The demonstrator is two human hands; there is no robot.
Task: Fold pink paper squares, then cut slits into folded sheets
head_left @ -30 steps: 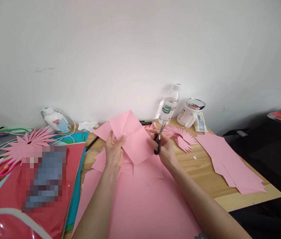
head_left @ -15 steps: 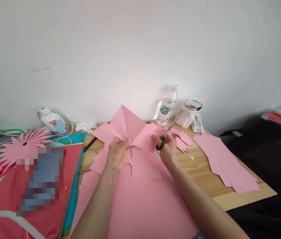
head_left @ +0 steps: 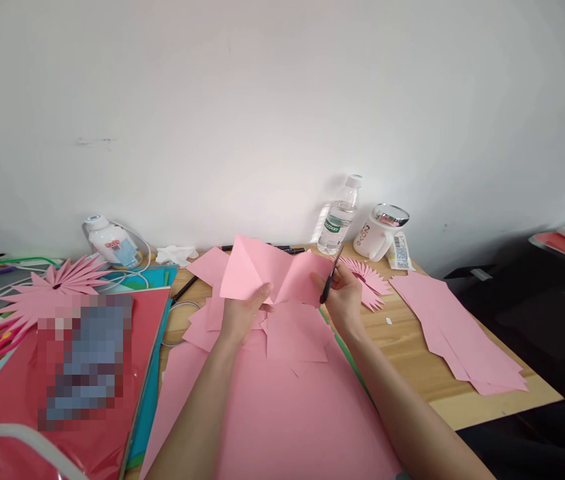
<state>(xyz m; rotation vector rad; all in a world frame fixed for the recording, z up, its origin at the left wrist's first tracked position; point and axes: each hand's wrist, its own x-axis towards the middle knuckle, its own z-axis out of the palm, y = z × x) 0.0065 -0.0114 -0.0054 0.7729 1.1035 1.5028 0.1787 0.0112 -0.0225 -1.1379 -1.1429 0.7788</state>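
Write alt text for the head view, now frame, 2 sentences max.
A person's left hand holds up a creased pink paper sheet while the right hand grips black-handled scissors at its right edge, above a wooden table strewn with pink paper. A water bottle and white mug stand by the wall.

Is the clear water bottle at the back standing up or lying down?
Upright: the water bottle stands on its base by the wall, white cap on top, beside the white mug.

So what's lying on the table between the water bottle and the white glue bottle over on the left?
In the head view, between the water bottle and glue bottle: a crumpled white tissue and black pens.
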